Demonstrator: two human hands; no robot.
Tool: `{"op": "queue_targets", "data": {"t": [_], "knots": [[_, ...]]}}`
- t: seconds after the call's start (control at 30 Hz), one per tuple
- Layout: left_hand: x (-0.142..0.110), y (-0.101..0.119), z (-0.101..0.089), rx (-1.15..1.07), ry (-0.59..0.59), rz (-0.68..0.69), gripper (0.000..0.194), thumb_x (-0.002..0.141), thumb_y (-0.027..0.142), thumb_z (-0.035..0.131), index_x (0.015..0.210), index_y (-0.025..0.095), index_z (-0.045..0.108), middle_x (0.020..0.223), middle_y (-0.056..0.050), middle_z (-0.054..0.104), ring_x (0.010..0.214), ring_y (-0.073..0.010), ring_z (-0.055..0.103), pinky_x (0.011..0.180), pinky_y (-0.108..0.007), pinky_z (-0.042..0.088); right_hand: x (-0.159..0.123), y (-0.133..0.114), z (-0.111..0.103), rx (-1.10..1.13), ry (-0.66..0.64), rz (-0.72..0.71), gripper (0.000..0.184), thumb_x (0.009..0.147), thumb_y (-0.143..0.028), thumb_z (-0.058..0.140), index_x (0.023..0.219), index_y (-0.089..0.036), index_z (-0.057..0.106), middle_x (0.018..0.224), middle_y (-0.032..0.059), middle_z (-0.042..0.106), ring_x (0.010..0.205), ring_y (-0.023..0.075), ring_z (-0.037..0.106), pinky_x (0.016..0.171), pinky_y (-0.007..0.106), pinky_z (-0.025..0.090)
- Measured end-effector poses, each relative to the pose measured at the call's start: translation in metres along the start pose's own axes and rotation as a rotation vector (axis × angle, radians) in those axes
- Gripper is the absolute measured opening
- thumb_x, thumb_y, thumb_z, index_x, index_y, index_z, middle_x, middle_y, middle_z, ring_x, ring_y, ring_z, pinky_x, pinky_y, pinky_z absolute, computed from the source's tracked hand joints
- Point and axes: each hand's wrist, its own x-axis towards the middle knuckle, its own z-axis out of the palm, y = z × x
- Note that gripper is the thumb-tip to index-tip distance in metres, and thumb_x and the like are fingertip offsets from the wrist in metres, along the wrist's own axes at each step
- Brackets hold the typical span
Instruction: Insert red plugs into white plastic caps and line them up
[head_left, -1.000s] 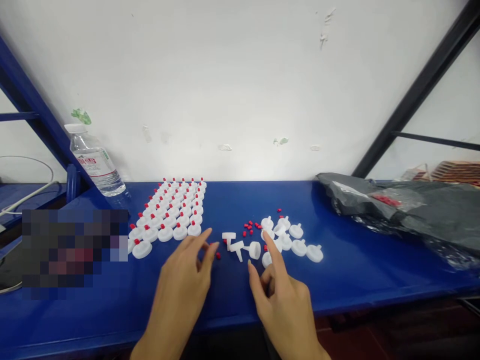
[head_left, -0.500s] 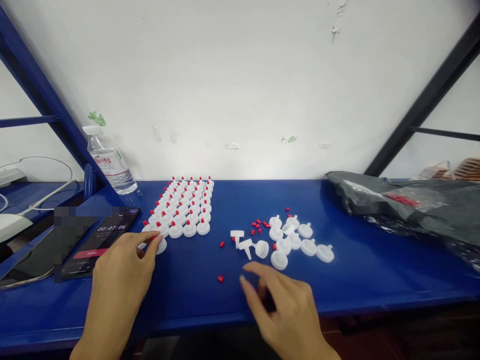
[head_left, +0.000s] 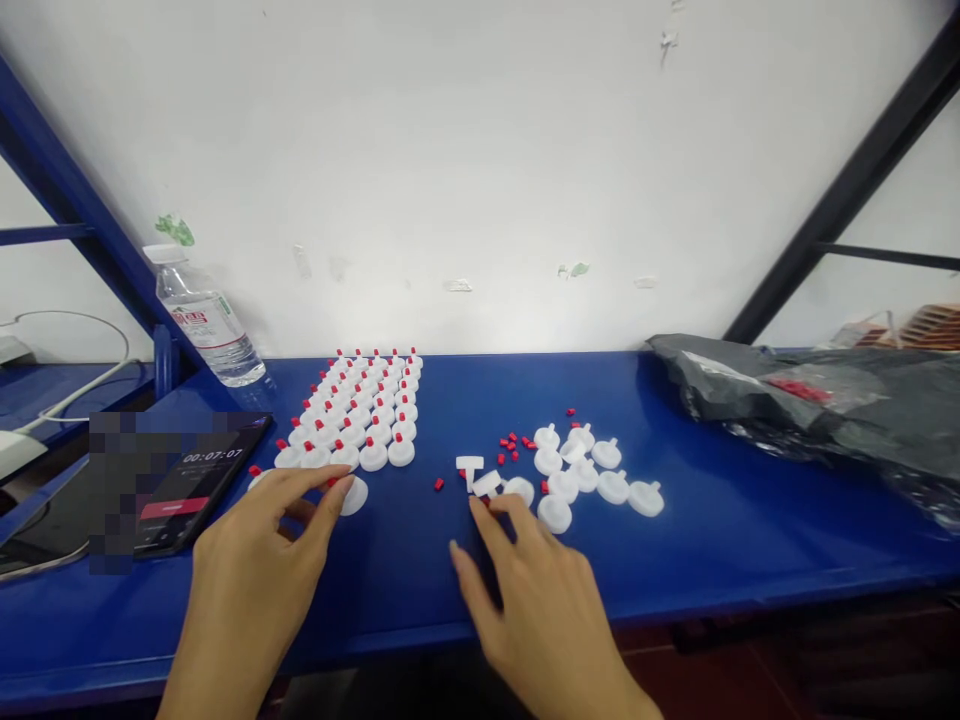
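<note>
My left hand is closed, thumb and forefinger pinching the red tip of a white round disc piece near the front of the rows. Behind it stand rows of similar white discs, stems up with red caps on them. My right hand is open, thumb apart from the fingers, and its fingertips reach the loose white pieces. Nearest to them are a tilted white piece and a T-shaped one. Several uncapped white discs and small red caps lie around there.
A phone showing a timer lies at the left, with a water bottle behind it. On the right, a dark plastic bag spreads over the blue table, a clear bag of red pieces on top.
My left hand has shifted right with the white disc. My right hand has moved forward and left to the loose white pieces. The red cap near the front edge is out of sight.
</note>
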Motion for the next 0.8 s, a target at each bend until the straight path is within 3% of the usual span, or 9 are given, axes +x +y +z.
{"op": "queue_targets", "data": {"t": [0.17, 0.37, 0.43, 0.53, 0.63, 0.7, 0.8], "knots": [[-0.006, 0.005, 0.003, -0.098, -0.060, -0.072, 0.034, 0.081, 0.056, 0.061, 0.096, 0.029, 0.076, 0.084, 0.000, 0.076, 0.065, -0.0192, 0.067, 0.061, -0.028, 0.050, 0.001, 0.019, -0.006, 0.115, -0.004, 0.081, 0.029, 0.101, -0.033, 0.047, 0.124, -0.027, 0.064, 0.112, 0.0058, 0.067, 0.083, 0.0178, 0.070, 0.061, 0.026, 0.049], [-0.012, 0.009, 0.010, -0.228, -0.128, -0.165, 0.039, 0.074, 0.060, 0.068, 0.096, 0.029, 0.077, 0.089, 0.000, 0.077, 0.070, -0.0203, 0.070, 0.062, -0.028, 0.053, -0.003, 0.010, -0.013, 0.257, -0.107, -0.093, 0.021, 0.098, -0.029, 0.053, 0.115, -0.032, 0.064, 0.102, -0.0001, 0.069, 0.088, 0.0170, 0.069, 0.070, 0.027, 0.050], [-0.014, 0.014, 0.012, -0.311, -0.181, -0.182, 0.039, 0.071, 0.060, 0.071, 0.094, 0.028, 0.077, 0.090, -0.001, 0.077, 0.072, -0.0209, 0.070, 0.061, -0.027, 0.054, -0.005, 0.005, -0.013, 0.309, -0.098, -0.067, 0.018, 0.096, -0.033, 0.057, 0.112, -0.031, 0.064, 0.099, -0.0009, 0.070, 0.087, 0.0170, 0.069, 0.071, 0.027, 0.051], [-0.019, 0.027, 0.013, -0.460, -0.325, -0.176, 0.035, 0.071, 0.056, 0.073, 0.088, 0.026, 0.078, 0.084, -0.001, 0.077, 0.068, -0.0198, 0.069, 0.060, -0.026, 0.055, -0.006, 0.002, -0.012, 0.360, -0.026, 0.072, 0.039, 0.090, -0.045, 0.065, 0.124, -0.027, 0.059, 0.105, 0.0024, 0.072, 0.080, 0.0172, 0.070, 0.071, 0.028, 0.055], [-0.024, 0.041, 0.016, -0.582, -0.476, -0.140, 0.028, 0.073, 0.050, 0.074, 0.079, 0.023, 0.078, 0.074, -0.001, 0.074, 0.062, -0.0172, 0.066, 0.058, -0.023, 0.054, -0.005, 0.006, -0.007, 0.396, -0.010, 0.056, 0.046, 0.093, -0.044, 0.062, 0.135, -0.026, 0.056, 0.107, 0.0038, 0.073, 0.081, 0.0179, 0.071, 0.071, 0.027, 0.056], [-0.025, 0.043, 0.017, -0.619, -0.466, -0.142, 0.027, 0.074, 0.049, 0.073, 0.076, 0.022, 0.077, 0.069, -0.001, 0.072, 0.058, -0.0152, 0.064, 0.054, -0.022, 0.051, -0.006, 0.010, -0.005, 0.420, 0.011, 0.030, 0.036, 0.097, -0.038, 0.058, 0.132, -0.027, 0.060, 0.098, 0.0019, 0.075, 0.080, 0.0172, 0.071, 0.069, 0.026, 0.054], [-0.022, 0.038, 0.016, -0.605, -0.309, -0.212, 0.032, 0.076, 0.052, 0.072, 0.079, 0.021, 0.076, 0.059, 0.000, 0.067, 0.045, -0.0115, 0.054, 0.042, -0.020, 0.044, -0.011, 0.018, -0.005, 0.422, 0.085, 0.077, 0.032, 0.097, -0.036, 0.059, 0.127, -0.025, 0.065, 0.083, -0.0002, 0.073, 0.069, 0.0150, 0.068, 0.063, 0.024, 0.052]]}}
